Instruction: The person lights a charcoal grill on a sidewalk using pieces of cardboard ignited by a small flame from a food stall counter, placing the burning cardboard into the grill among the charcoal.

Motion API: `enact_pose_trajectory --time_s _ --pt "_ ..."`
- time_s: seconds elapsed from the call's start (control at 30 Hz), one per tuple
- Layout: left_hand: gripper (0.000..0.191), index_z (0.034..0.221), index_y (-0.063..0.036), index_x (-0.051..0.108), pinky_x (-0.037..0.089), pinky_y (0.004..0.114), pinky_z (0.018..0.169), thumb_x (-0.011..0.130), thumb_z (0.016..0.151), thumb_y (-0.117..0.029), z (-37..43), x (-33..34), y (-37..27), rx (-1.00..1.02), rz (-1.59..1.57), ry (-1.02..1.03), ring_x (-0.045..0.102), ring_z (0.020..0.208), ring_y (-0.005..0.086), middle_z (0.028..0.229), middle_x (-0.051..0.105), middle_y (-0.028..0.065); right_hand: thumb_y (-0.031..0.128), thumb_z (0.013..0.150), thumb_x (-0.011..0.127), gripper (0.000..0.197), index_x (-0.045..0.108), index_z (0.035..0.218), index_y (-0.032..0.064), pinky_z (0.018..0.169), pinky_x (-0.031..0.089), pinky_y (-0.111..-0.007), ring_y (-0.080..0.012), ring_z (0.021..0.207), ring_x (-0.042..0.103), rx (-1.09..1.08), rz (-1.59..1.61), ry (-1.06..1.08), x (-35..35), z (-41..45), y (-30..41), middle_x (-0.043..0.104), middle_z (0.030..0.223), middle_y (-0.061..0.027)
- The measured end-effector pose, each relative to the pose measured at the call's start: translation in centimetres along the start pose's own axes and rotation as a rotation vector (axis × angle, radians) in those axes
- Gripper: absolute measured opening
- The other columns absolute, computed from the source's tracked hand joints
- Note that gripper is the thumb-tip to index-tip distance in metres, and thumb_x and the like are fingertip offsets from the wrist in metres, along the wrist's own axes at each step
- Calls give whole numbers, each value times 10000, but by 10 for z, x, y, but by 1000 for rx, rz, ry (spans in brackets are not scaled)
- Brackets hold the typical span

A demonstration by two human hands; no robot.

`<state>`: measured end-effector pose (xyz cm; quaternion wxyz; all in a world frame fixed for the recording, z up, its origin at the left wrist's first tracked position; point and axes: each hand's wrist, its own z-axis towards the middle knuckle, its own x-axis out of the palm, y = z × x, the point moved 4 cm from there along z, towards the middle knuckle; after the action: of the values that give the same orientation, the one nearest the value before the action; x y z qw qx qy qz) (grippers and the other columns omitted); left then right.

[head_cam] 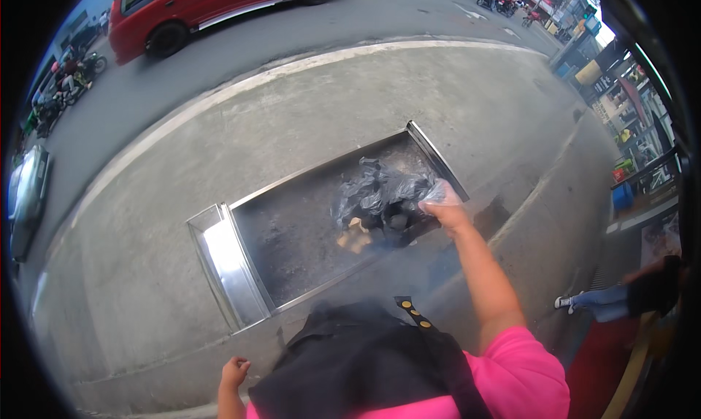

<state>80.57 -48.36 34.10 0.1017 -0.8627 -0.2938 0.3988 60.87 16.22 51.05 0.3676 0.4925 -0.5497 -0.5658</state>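
My right hand [443, 205] grips the edge of a crumpled, dark, thin plastic bag [378, 192], with clear plastic showing about the fingers. The bag lies over the right part of a long metal grill trough [296, 179]. Dark lumps, apparently charcoal [398, 221], show below the bag's near edge. Beside them sits a torn tan piece [355, 237], which looks like cardboard. Ash [296, 260] covers the trough's floor, and thin smoke drifts along its near side. Low at the left, away from the trough, my left hand [235, 371] has loosely curled fingers; its palm is hidden.
A shiny metal-and-clear-walled compartment [224, 255] adjoins the trough's left end. Concrete pavement [219, 145] runs to a curb and a road with a red vehicle [219, 3] and motorcycles [71, 79]. At right stands a person in jeans [602, 304], near shop stalls [630, 167].
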Motion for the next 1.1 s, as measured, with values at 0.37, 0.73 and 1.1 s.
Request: enact_pose_trajectory --time_s 0.37,0.73,1.1 --pt "659 1214 -111 446 443 372 845 758 643 -215 1 -31 -262 699 182 -8 522 1037 303 1099 538 123 265 849 536 304 538 1102 98 793 448 -432 -240 943 575 878 725 -159 112 -113 -58 595 1036 -76" --pt "784 1291 -68 311 444 370 885 765 655 -126 71 60 -353 883 -363 93 540 1039 320 1181 484 195 438 891 391 390 466 1196 207 751 465 -462 -214 992 565 1013 545 -95 135 -107 -56 557 1129 -41" --pt "542 1215 -4 360 482 262 635 639 820 -247 136 66 -394 530 -759 241 593 706 141 912 580 118 466 900 401 527 408 1256 78 819 459 -473 -290 1079 496 959 393 -45 100 -65 -89 464 1235 -137"
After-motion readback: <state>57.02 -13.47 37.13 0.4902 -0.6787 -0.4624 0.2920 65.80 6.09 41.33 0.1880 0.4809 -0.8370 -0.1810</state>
